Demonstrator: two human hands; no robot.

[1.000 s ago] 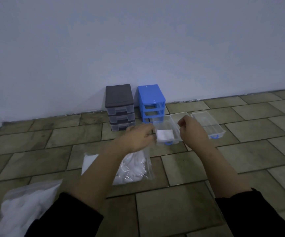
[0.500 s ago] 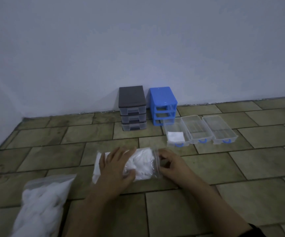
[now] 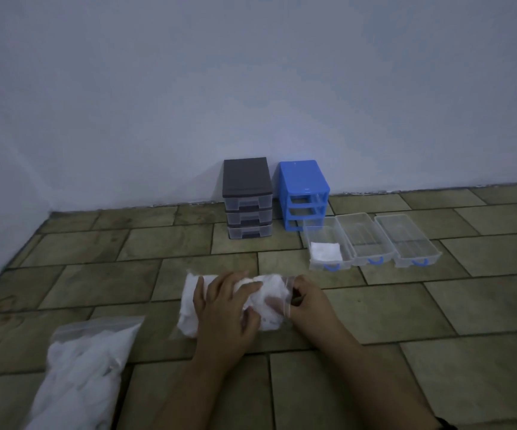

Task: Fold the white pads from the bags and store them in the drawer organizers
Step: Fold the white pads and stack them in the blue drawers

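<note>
We have the bag [image 3: 238, 302] of white pads lying flat on the floor in front of us, its sealed mouth turned toward our right side, and we judge the step in hand to be getting the next pad out of it. Our left hand [image 3: 226, 308] lies on top of the bag with the fingers spread and lightly bent, pressing it down rather than clutching it. Our right hand [image 3: 308, 301] sits at the bag's mouth with fingers curled on the plastic edge there; whether any finger is already inside we cannot tell. Next, as we see it, the mouth must be parted and one pad drawn out while the left hand keeps the bag from sliding, then folded small. One folded pad [image 3: 326, 251] already lies at the near end of the left drawer [image 3: 322, 231], beyond the bag and toward the wall; two more drawers [image 3: 365, 237] stand just beside it to the right with nothing visible in them. Behind them against the wall stand the blue organizer [image 3: 303, 193], its slots open, and the grey organizer [image 3: 247, 197] with its drawers in. A second bag [image 3: 80, 373] of pads lies at the near left of the floor, untouched.
</note>
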